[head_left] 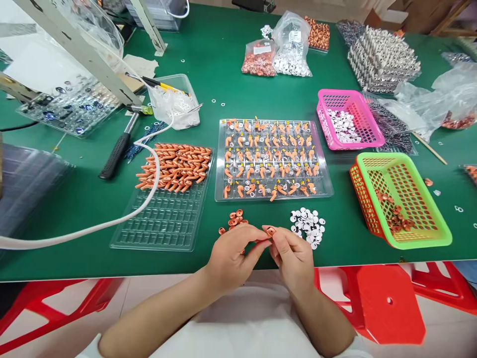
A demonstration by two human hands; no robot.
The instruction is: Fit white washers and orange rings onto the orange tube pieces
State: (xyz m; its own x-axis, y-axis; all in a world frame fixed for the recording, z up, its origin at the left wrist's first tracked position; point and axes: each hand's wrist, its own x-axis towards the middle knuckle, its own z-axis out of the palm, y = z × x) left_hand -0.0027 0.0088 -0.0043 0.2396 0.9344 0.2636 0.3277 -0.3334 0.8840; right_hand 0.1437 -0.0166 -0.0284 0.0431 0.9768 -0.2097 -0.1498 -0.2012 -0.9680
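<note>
My left hand and my right hand meet near the table's front edge, fingertips pinched together on a small copper-coloured cap. Fingers cover part of this cap, and I cannot tell whether another piece is in it. Several similar copper-coloured caps lie loose just beyond my left hand. Close to my right hand is a pile of small white discs, some with black marks. Farther back lies a clear compartment tray filled with curved orange pieces.
At left, a clear tray holds copper-coloured pieces, with a white hose crossing it. A hammer lies beyond. At right stand a green basket and a pink basket. Plastic bags sit at the back.
</note>
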